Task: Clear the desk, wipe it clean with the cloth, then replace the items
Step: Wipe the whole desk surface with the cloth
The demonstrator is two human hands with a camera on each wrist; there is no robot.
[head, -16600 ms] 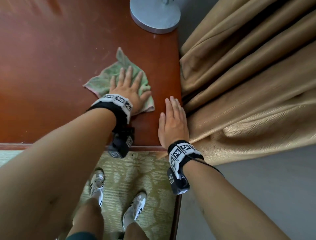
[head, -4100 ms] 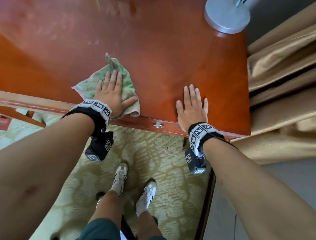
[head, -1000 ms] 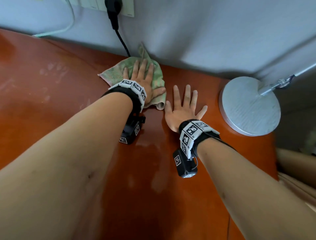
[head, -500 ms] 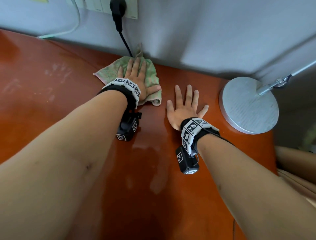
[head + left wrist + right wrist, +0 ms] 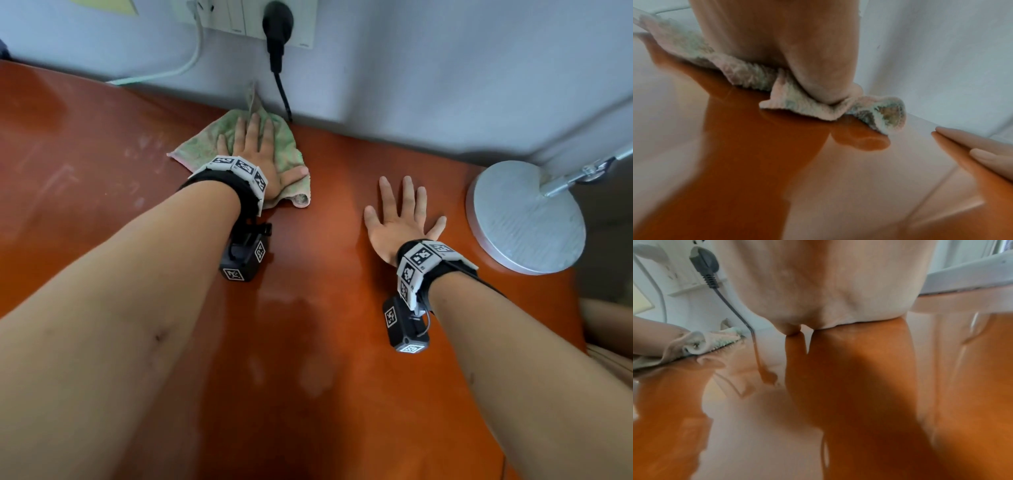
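A green patterned cloth [image 5: 287, 148] lies on the glossy red-brown desk [image 5: 308, 342], right against the back wall. My left hand [image 5: 255, 150] presses flat on it with straight fingers, thumb out to the right. In the left wrist view the cloth [image 5: 748, 73] is bunched under the palm [image 5: 797, 48]. My right hand [image 5: 402, 214] lies flat and open on the bare desk, to the right of the cloth and left of the lamp base [image 5: 524, 219]. The right wrist view shows its palm [image 5: 828, 288] on the wood and the cloth [image 5: 701, 342] at the left.
The round silver lamp base sits at the desk's back right corner, its arm [image 5: 589, 169] rising to the right. A black plug [image 5: 277, 20] sits in a wall socket, its cord [image 5: 282, 96] dropping behind the desk. A pale cable [image 5: 171, 68] runs leftwards. Smudges [image 5: 144, 150] mark the wood left of the cloth.
My left hand has slid the cloth a little to the left along the back wall. My right hand has stayed flat on the desk beside the lamp base.
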